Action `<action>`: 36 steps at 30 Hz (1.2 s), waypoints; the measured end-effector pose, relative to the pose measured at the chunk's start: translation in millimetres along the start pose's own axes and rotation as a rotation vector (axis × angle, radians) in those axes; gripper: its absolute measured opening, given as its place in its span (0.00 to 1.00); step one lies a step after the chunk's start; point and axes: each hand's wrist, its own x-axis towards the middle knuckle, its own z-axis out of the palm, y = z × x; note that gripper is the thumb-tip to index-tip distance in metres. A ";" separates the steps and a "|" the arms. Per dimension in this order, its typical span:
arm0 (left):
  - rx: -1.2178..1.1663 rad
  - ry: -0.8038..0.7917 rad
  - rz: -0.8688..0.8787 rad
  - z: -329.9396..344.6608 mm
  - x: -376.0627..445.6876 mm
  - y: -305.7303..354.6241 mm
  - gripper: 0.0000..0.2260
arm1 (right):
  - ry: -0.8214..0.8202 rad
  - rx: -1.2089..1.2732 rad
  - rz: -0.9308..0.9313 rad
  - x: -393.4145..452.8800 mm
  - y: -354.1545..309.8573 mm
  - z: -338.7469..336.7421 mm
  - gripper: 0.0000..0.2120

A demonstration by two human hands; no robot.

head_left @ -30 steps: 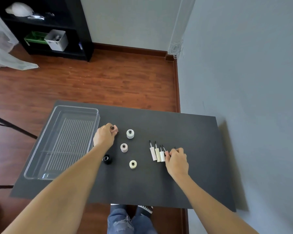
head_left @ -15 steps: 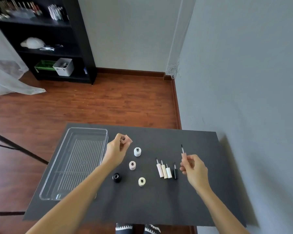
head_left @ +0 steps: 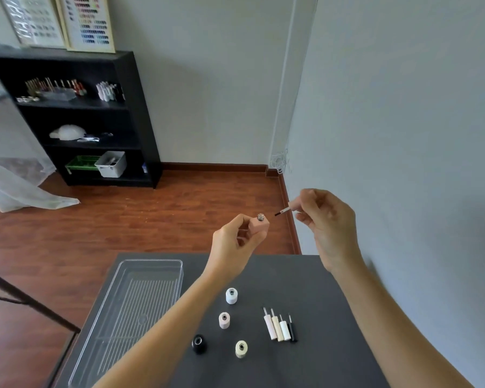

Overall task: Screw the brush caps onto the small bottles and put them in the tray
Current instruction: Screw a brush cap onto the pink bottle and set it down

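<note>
Left grip (head_left: 235, 242) curls round a pink bottle (head_left: 258, 227), held upright above the table (head_left: 328, 359), threaded neck bare. Right grip (head_left: 326, 219) pinches a brush cap (head_left: 287, 210) just right of that neck, its dark brush tip pointing toward it without touching. Below the grips, four open bottles stand on the table: white (head_left: 231, 296), pale pink (head_left: 224, 320), black (head_left: 198, 344) and cream (head_left: 241, 349). Four more caps (head_left: 280, 327) lie side by side below the right grip. A clear tray (head_left: 151, 264) sits lower left of the left grip.
</note>
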 end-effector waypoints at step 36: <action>0.030 0.047 0.072 -6.7 12.9 56.4 0.04 | -0.230 -0.608 -0.256 36.4 -29.4 24.3 0.21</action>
